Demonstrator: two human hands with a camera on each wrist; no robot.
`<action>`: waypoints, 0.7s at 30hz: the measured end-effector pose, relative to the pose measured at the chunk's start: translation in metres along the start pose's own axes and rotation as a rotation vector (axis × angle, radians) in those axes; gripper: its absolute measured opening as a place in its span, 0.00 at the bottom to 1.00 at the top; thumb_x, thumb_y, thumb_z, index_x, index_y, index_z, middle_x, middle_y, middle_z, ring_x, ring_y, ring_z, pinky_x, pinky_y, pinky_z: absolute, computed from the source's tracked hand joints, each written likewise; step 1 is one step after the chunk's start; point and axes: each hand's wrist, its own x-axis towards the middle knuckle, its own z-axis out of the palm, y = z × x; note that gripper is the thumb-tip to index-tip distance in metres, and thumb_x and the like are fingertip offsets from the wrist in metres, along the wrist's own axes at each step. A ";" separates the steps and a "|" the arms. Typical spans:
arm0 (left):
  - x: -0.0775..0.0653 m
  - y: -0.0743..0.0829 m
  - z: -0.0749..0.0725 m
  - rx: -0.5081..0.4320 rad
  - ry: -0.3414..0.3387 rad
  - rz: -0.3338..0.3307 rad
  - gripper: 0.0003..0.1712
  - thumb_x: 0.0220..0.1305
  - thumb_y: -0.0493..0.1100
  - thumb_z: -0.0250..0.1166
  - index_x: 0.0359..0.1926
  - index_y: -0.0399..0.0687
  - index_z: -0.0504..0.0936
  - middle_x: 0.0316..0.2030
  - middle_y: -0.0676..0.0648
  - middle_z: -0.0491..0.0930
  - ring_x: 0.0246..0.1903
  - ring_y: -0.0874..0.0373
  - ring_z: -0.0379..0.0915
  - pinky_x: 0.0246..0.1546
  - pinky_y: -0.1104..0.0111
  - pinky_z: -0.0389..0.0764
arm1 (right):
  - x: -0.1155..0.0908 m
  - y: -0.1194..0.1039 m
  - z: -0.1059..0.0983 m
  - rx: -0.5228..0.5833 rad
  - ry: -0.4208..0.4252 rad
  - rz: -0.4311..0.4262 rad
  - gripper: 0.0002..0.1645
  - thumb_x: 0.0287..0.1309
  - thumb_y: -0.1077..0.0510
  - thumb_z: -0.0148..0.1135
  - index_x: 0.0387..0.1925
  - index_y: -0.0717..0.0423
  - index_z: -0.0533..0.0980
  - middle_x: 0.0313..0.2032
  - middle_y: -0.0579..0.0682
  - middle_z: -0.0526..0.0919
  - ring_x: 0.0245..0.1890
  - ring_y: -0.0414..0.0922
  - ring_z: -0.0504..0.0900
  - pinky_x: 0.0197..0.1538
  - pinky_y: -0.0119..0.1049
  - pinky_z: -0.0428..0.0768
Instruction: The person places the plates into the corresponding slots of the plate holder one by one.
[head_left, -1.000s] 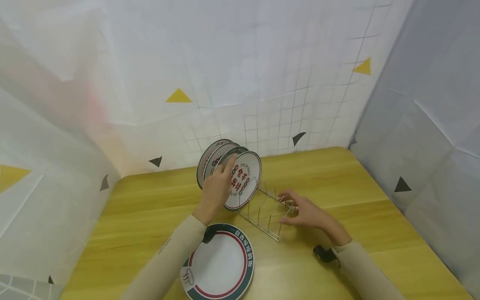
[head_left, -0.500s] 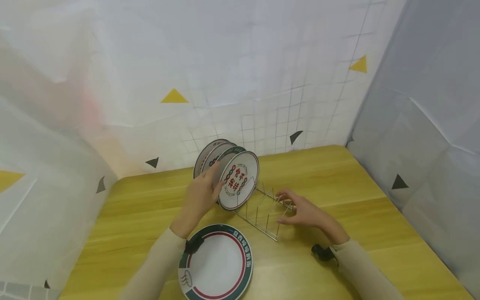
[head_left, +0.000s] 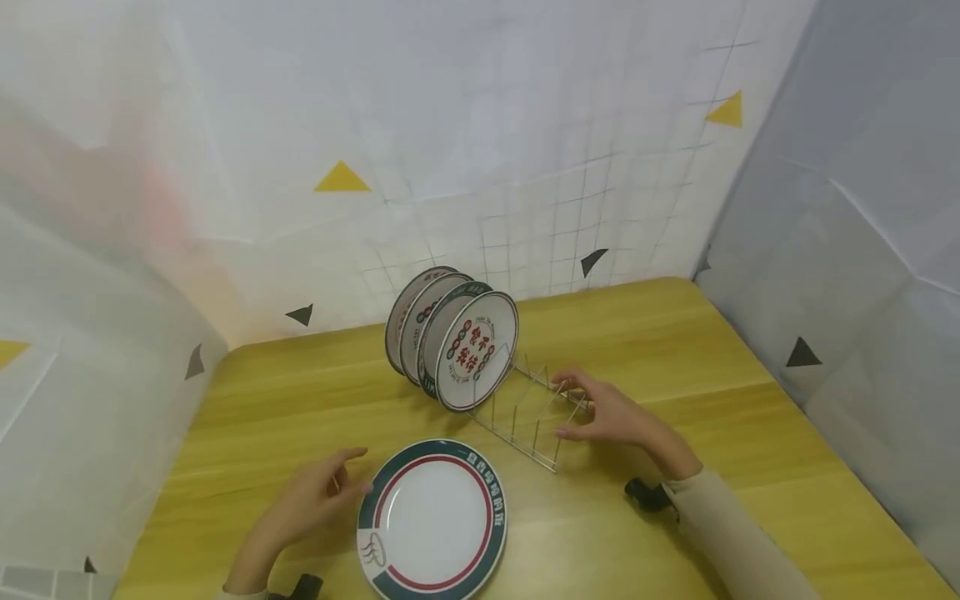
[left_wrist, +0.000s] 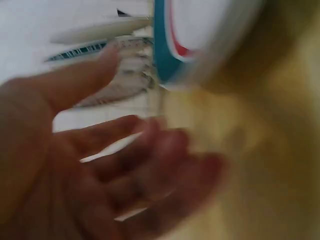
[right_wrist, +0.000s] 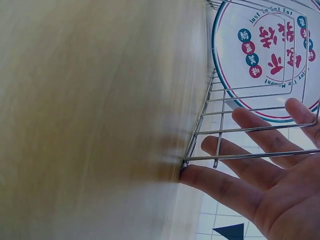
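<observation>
Several round plates stand on edge in a wire plate rack [head_left: 536, 454]. The front plate [head_left: 477, 352] is white with red characters and a dark rim. My right hand [head_left: 611, 417] holds the rack's near right end, its fingers curved around the end wires; in the right wrist view the fingers [right_wrist: 250, 185] lie along and between the wires. My left hand [head_left: 307, 500] is empty, fingers loosely bent, just left of a larger plate [head_left: 435, 521] lying flat, white with a green rim and a red ring. In the left wrist view that hand is blurred, near the plate's rim.
The wooden table [head_left: 300, 400] carries the rack and plates. White sheeting with yellow and black triangles walls it at the back and sides. Bare rack slots lie between the front plate and my right hand. A black wrist device [head_left: 647, 495] sits at my right cuff.
My left hand has let go of the front plate, which stays upright in the rack, and has moved down and left beside the flat plate. My right hand stays on the rack.
</observation>
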 end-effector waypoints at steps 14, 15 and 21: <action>-0.016 -0.020 0.036 -0.216 -0.125 -0.100 0.44 0.58 0.53 0.71 0.70 0.42 0.64 0.47 0.48 0.80 0.39 0.62 0.72 0.40 0.74 0.76 | 0.001 0.002 0.001 -0.006 0.001 -0.009 0.44 0.48 0.53 0.76 0.64 0.56 0.64 0.59 0.61 0.75 0.61 0.64 0.73 0.57 0.62 0.75; -0.015 -0.020 0.036 -0.200 -0.126 -0.120 0.44 0.58 0.55 0.70 0.70 0.43 0.64 0.48 0.48 0.80 0.41 0.62 0.73 0.43 0.73 0.77 | 0.001 0.002 0.001 -0.011 0.004 -0.009 0.44 0.48 0.52 0.76 0.64 0.55 0.64 0.59 0.61 0.75 0.61 0.64 0.73 0.57 0.62 0.75; -0.015 -0.015 0.045 -0.094 -0.102 -0.224 0.45 0.57 0.65 0.67 0.70 0.52 0.66 0.61 0.50 0.75 0.54 0.56 0.72 0.57 0.54 0.77 | 0.002 0.002 -0.001 -0.017 0.010 -0.026 0.44 0.48 0.53 0.77 0.63 0.56 0.64 0.58 0.61 0.76 0.60 0.64 0.74 0.56 0.63 0.75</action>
